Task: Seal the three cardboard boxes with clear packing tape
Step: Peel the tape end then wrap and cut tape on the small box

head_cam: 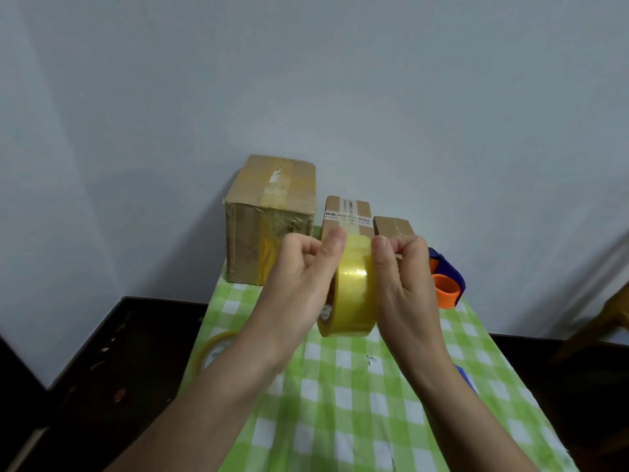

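A second tape roll (213,349) lay flat at the near left edge of the green-checked cloth (357,403), half hidden by the left forearm; prob. a spare kept within reach.

Far left stood the large box (269,219), upright against the wall, w/ yellowish tape already crossing its top and running down the front, so it looked at least partly sealed.

The left hand (299,284) gripped the held tape roll (352,287) from the left, thumb pressed on the upper rim, other fingers curled into the palm side. The roll stood on edge, lifted off the cloth, centre of the scene, in front of the boxes. Likely both thumbs were hunting for the loose tape end, which would explain the raised, close-to-the-eyes hold.

Behind it sat the medium box (347,214), w/ a white printed strip; digits approx. "400-...-5552" legible, the rest too small to read.

The right hand (403,284) mirrored the left, thumb on the roll's rim, fingers folded tight.

Far right of the row was the small box (393,226), a tape strip visible on top. Just right of the hand lay a blue-and-orange tape dispenser (446,281), empty of tape as far as could be told. No brand was readable on the rolls or dispenser.
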